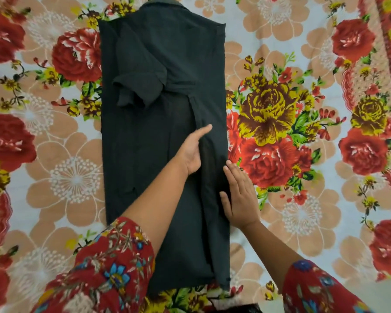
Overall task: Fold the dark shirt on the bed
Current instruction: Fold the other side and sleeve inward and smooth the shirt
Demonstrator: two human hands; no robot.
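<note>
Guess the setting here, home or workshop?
Likely a home bedroom. The dark shirt lies on a soft surface covered by a flowered bedsheet, and the hands smoothing it come out of printed casual sleeves. No bench or tools in view.

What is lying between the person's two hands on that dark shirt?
In the head view, only the dark shirt itself: a folded-over strip with a lengthwise crease runs between the left hand and the right hand. Both lie flat on it.
</note>
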